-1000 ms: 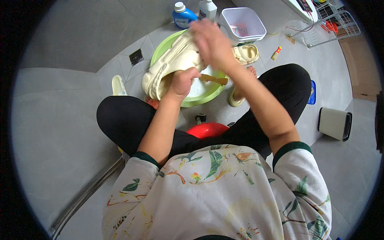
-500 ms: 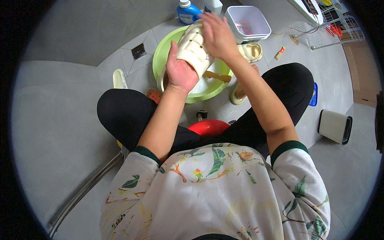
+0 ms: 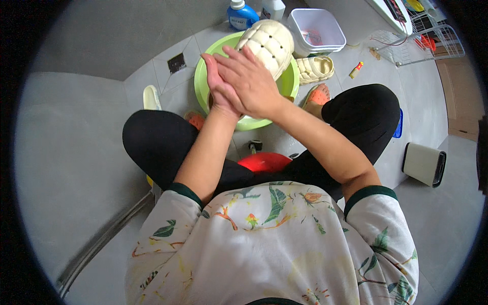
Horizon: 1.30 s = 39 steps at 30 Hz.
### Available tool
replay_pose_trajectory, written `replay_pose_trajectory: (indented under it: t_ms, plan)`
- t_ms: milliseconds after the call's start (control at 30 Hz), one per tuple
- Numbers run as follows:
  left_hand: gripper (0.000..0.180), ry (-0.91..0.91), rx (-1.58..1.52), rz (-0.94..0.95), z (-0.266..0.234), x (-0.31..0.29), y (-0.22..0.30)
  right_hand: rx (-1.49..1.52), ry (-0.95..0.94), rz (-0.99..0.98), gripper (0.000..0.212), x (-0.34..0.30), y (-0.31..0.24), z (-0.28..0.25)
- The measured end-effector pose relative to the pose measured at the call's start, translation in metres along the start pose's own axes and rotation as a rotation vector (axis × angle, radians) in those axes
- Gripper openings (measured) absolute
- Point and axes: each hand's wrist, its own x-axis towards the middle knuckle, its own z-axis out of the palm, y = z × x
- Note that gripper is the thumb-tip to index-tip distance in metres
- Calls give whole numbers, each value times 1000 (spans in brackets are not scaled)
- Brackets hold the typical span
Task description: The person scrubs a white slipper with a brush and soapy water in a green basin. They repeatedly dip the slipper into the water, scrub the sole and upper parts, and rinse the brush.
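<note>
A cream quilted clog (image 3: 269,47) with small holes in its top is raised over a light green basin (image 3: 202,76), its toe pointing away from me. My left hand (image 3: 219,89) is at its near end, thumb up; its fingers are mostly covered, and it seems to hold the clog. Flat across that hand lies my right hand (image 3: 250,84), fingers stretched out, their tips against the clog's near edge. Just a sliver of a brown wooden handle (image 3: 290,98) shows at the basin's right side, beyond my right wrist.
Another cream clog (image 3: 315,69) stands right of the basin. Behind are a blue bottle (image 3: 242,16), a white bottle (image 3: 273,9) and a white square bucket (image 3: 316,31). A floor drain (image 3: 176,63) lies left. Something red (image 3: 265,162) sits between my legs.
My right hand has come down from the clog's toe onto my left hand. The clog has turned so that more of its holed top shows, and the wooden handle is now mostly covered.
</note>
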Motion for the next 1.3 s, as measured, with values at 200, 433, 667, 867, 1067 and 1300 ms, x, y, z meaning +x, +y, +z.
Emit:
replay_pose_trajectory:
  t_ms: [200, 433, 667, 867, 1067, 1300]
  plan:
    - [92, -73, -91, -107, 19, -5, -7, -219, 61, 133, 32, 8, 41, -11]
    - [89, 25, -41, -85, 14, -3, -7, -82, 8, 31, 33, 1, 29, 3]
    - [95, -21, -100, -110, 14, -7, -2, -85, -1, 77, 32, -5, 19, 0]
    - [97, -85, -75, -127, 22, -5, -9, -269, 120, 221, 34, 4, 60, -4]
    - [98, -71, -104, -107, 11, -3, -6, -291, 19, 64, 36, 5, 45, 4]
    - [100, -73, -34, -88, 18, -9, -6, -108, -4, 102, 32, -6, 35, -1]
